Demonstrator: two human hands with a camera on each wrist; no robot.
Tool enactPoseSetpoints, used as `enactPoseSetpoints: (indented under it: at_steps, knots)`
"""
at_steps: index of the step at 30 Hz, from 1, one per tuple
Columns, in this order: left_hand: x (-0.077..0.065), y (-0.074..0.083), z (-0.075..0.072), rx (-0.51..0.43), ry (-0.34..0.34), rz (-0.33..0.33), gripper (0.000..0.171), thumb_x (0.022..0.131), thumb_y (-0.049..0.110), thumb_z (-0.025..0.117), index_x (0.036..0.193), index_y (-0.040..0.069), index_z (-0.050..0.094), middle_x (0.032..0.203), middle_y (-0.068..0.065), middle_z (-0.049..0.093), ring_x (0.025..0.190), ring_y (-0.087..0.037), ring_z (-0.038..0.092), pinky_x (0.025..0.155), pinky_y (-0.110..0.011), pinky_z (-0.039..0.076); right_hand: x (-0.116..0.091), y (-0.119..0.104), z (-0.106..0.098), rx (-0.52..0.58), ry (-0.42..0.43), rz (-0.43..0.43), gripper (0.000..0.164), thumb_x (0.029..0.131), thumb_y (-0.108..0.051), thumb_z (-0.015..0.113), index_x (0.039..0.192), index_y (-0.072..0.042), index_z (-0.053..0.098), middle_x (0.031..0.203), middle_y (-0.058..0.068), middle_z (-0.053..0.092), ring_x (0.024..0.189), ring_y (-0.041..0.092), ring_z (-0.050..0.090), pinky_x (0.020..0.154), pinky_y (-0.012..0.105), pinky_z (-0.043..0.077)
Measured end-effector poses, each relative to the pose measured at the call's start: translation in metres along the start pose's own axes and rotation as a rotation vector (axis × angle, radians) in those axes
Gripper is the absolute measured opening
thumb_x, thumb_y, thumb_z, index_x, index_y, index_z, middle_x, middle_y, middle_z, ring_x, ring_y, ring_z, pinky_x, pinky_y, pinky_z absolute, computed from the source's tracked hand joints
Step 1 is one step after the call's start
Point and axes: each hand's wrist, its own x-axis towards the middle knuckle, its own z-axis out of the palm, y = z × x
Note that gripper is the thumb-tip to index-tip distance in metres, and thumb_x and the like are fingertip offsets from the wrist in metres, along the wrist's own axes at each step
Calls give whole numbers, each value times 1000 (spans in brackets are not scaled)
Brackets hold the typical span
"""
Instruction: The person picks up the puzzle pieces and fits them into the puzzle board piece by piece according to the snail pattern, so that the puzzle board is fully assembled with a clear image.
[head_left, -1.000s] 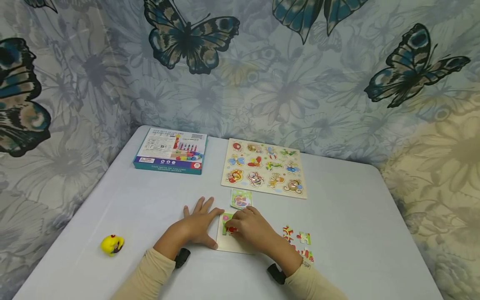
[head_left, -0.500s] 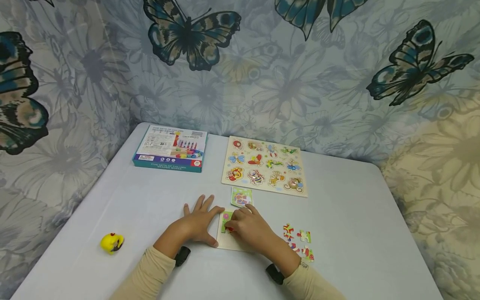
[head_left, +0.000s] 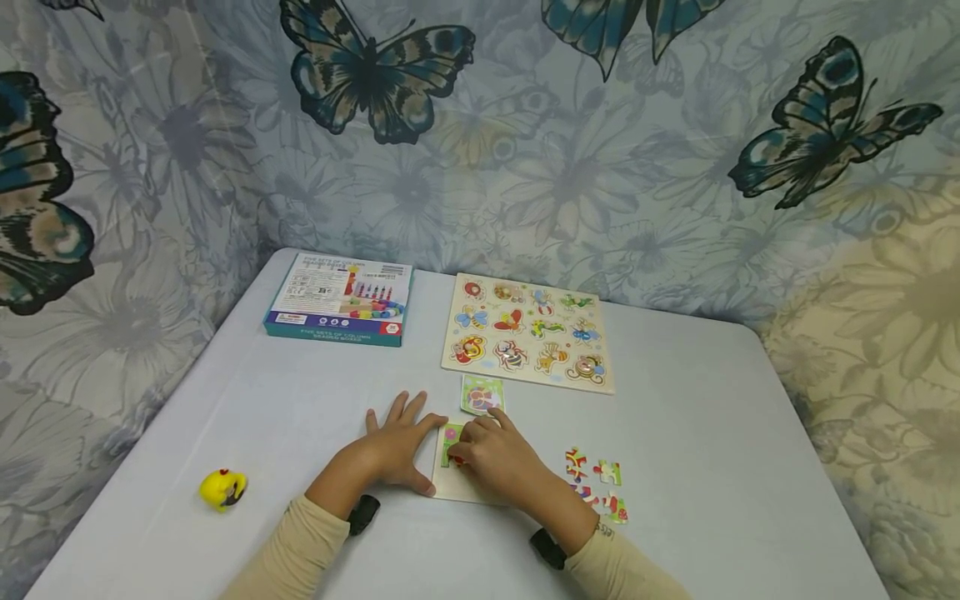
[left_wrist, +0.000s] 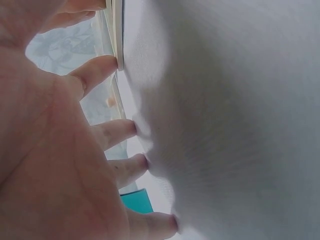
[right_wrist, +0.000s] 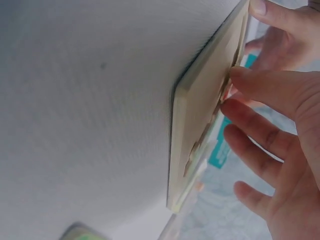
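A small wooden puzzle board (head_left: 457, 487) lies on the table, with green and red pieces along its far side. My left hand (head_left: 392, 452) rests beside it, fingers spread and straight, thumb and index finger at the board's left edge. In the left wrist view, the left hand's fingertips (left_wrist: 129, 126) touch the table. My right hand (head_left: 501, 460) is over the board and hides much of it. Its thumb and index finger pinch a reddish puzzle piece (right_wrist: 228, 91) at the board's surface, mostly hidden by the fingers. Several loose puzzle pieces (head_left: 609, 473) lie right of the right hand.
Just beyond the board is a small square butterfly picture (head_left: 480, 392). Farther back lies a large insect peg puzzle (head_left: 528, 333). A teal-edged box (head_left: 337, 300) sits at the back left, and a yellow toy (head_left: 222, 489) at the left. Patterned fabric encloses the table.
The right hand's fingers shift very slightly over the board, still pinching the piece. The left hand keeps its place; the whole view drifts a little.
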Motion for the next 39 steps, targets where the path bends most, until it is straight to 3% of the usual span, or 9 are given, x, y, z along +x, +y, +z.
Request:
enactPoseSetpoints:
  at_steps: [29, 34, 39]
  knots:
    - [-1, 2, -2, -6, 3, 5, 91, 54, 47, 82, 133, 28, 41, 151, -11, 12, 137, -38, 1, 93, -74, 7, -1, 2, 0, -16, 54, -11, 11, 78, -25, 69, 88, -27, 73, 89, -8, 64, 97, 15, 56, 99, 47, 35]
    - [-1, 4, -2, -15, 5, 5, 90, 53, 45, 83, 132, 28, 42, 150, -12, 13, 137, -38, 2, 93, -74, 7, -4, 1, -3, 5, 21, 1, 14, 78, -26, 69, 91, -26, 72, 91, -8, 64, 99, 15, 57, 99, 49, 34]
    - [-2, 3, 1, -18, 11, -5, 91, 51, 45, 84, 131, 28, 44, 150, -12, 14, 137, -38, 3, 93, -74, 6, -14, 12, -20, 111, -37, 60, 23, 76, -26, 71, 99, -23, 70, 99, -8, 66, 102, 13, 57, 100, 48, 33]
